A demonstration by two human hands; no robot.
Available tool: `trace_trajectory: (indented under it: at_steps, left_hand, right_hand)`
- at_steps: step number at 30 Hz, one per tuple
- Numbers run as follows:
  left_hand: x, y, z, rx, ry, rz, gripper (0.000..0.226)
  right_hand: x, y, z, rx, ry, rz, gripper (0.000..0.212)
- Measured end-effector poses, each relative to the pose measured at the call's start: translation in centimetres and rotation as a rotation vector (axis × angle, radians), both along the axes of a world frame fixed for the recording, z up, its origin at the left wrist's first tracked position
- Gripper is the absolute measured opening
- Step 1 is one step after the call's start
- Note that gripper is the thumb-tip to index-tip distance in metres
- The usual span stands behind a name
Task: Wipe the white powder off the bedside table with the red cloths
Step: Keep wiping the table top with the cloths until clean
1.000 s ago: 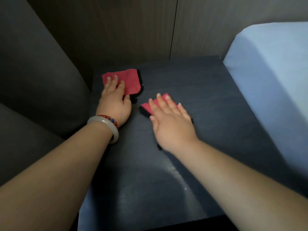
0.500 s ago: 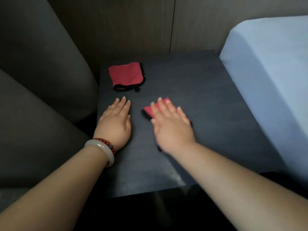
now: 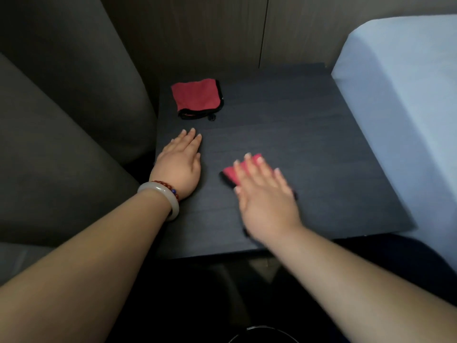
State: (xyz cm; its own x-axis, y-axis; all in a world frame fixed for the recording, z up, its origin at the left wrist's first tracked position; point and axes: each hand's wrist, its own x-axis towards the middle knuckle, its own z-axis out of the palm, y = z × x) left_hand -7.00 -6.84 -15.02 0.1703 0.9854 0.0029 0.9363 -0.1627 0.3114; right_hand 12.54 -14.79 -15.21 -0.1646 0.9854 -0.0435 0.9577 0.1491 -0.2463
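Observation:
A dark bedside table fills the middle of the head view. One red cloth with black trim lies folded at the table's back left, untouched. My left hand rests flat on the tabletop just in front of it, fingers straight, holding nothing. My right hand presses flat on a second red cloth near the table's middle; most of that cloth is hidden under the palm. The hand is motion-blurred. I see no white powder on the dark surface.
A dark grey upholstered seat stands against the table's left side. A bed with a pale blue sheet borders the right side. Wood wall panels rise behind. A dark round rim shows below the table's front edge.
My left hand let go of the back cloth and drew back toward me onto the bare tabletop. My right hand keeps pressing its cloth and slides it. The camera pulled back.

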Motion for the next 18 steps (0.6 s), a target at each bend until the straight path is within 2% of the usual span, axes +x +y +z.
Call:
trace_trajectory:
  at_steps: [3, 5, 10, 13, 15, 18]
  left_hand:
    - [-0.4, -0.7, 0.0, -0.013, 0.028, -0.032, 0.051]
    - [-0.8, -1.2, -0.3, -0.013, 0.036, -0.055, 0.052]
    - [-1.7, -1.2, -0.1, -0.018, 0.042, -0.131, 0.052]
    - [-2.1, -0.9, 0.2, -0.027, 0.049, -0.189, 0.052]
    - [-2.3, -0.7, 0.2, -0.024, 0.052, -0.212, 0.052]
    - [-2.4, -0.5, 0.0, -0.004, 0.053, -0.203, 0.051]
  right_hand:
    - [3.9, 2.5, 0.2, -0.044, -0.046, -0.201, 0.054]
    - [3.7, 2.4, 0.1, -0.047, -0.046, -0.264, 0.054]
    - [-3.4, -3.9, -0.2, 0.029, 0.030, -0.029, 0.057]
    - [-3.5, -5.6, -0.3, 0.006, 0.078, 0.055, 0.054]
    - [-1.3, -4.1, -0.3, 0.020, 0.022, 0.034, 0.055]
    - [3.1, -0.2, 0.0, -0.048, -0.048, -0.171, 0.054]
